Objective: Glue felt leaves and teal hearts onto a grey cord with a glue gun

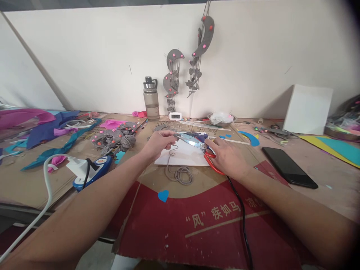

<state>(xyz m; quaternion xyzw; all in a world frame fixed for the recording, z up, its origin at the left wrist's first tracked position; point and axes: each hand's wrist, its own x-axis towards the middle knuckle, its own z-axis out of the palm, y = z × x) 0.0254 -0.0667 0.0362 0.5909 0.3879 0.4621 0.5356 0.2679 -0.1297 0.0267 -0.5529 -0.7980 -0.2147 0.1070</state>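
The right hand [222,152] grips the scissors [194,141] by their red handles, blades pointing left above the paper [194,156]. At the blade tips, the left hand [161,144] has thumb and fingers pinched on gray yarn [183,175], which trails down over the paper to a loose coil on the cardboard [171,232]. A blue heart [163,195] lies near the coil; a phone [289,167] lies on the bench [332,198] to the right.

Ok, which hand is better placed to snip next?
Probably the right hand: it holds the scissors by their red handles. The left hand is at the blades' far end.
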